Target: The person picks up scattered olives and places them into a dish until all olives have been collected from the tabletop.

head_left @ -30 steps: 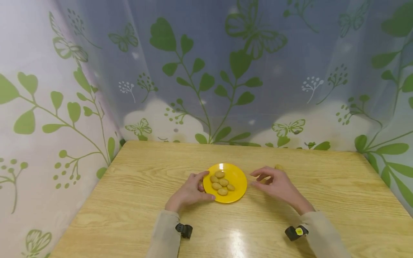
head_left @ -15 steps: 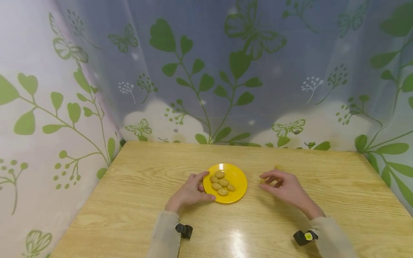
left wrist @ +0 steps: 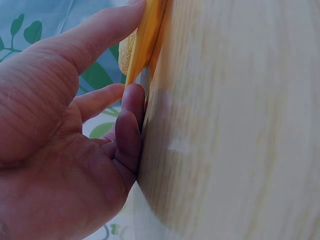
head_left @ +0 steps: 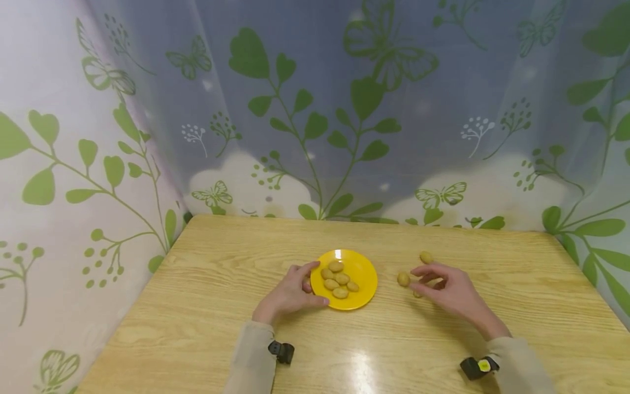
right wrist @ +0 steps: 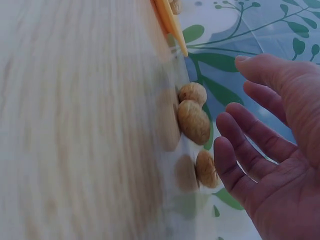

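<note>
Some tabletop (head_left: 387, 290) separates the plate's right edge (head_left: 372, 279) from three tan lumps (head_left: 403, 279).

A round yellow plate (head_left: 365, 273) lies flat — six tan oval lumps (head_left: 342, 278) on it, three beside

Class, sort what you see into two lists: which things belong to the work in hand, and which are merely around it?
Seems part of the work:
- yellow plate, held by the left hand
- brown pieces on it
- three loose pieces near the right hand

Seems merely around:
- wooden table
- patterned cloth behind
- black wrist devices
</note>
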`<state>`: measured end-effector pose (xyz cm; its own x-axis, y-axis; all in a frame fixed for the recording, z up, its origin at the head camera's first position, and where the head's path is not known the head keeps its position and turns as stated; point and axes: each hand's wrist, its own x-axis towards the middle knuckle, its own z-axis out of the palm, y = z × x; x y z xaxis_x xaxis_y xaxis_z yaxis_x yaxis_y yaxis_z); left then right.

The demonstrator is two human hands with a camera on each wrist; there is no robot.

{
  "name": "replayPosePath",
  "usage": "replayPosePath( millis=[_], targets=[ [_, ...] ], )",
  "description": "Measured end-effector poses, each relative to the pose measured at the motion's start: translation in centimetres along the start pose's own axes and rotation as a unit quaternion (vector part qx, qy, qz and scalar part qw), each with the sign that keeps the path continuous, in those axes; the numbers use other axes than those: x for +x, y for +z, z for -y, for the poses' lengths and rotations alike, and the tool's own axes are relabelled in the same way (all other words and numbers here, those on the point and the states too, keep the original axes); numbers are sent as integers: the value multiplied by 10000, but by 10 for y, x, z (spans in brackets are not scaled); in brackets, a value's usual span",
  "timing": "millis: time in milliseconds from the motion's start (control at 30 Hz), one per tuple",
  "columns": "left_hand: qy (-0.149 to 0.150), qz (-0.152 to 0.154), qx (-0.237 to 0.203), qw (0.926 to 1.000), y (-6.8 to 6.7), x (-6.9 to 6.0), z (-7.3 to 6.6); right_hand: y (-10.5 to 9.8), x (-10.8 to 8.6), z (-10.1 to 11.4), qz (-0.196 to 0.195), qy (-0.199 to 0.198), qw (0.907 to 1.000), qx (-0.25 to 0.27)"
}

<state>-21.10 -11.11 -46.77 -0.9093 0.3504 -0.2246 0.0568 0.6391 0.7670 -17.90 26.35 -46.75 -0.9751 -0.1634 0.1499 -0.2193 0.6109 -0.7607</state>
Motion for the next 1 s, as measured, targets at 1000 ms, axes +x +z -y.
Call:
replayPosePath(
  millis=[1000],
  targets=[
    [-5, -13, 117, 9999, 1, 1, 2, -6, 2, -22, 515, -117, 9978, -393]
  ],
)
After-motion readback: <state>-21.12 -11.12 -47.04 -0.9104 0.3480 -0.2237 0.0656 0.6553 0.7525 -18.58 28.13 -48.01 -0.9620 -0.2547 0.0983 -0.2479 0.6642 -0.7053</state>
